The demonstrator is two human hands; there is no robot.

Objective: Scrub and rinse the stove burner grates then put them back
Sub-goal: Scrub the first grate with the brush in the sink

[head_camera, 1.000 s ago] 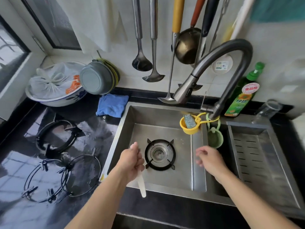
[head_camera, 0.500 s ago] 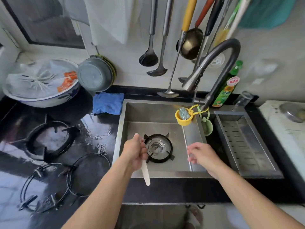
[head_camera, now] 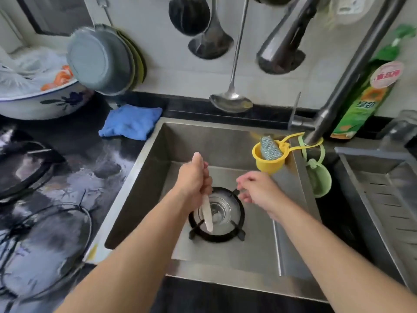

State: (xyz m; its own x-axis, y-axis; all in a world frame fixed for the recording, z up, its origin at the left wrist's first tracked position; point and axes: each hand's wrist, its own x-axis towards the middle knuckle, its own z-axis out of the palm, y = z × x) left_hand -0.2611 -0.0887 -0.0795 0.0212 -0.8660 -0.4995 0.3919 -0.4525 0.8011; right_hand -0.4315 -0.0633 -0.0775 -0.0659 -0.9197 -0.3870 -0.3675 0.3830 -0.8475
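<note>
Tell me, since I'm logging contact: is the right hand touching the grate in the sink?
Cannot tell. In the head view the right hand overlaps the grate rim's far edge, fingertips blurred.

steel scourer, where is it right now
In the head view the steel scourer sits in the yellow cup hung from the faucet, right of both hands.

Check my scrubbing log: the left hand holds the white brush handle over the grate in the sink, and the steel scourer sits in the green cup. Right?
Not quite. The head view shows the steel scourer in the yellow cup, not the green one. The left hand does hold the white brush handle over the grate in the sink.
</note>
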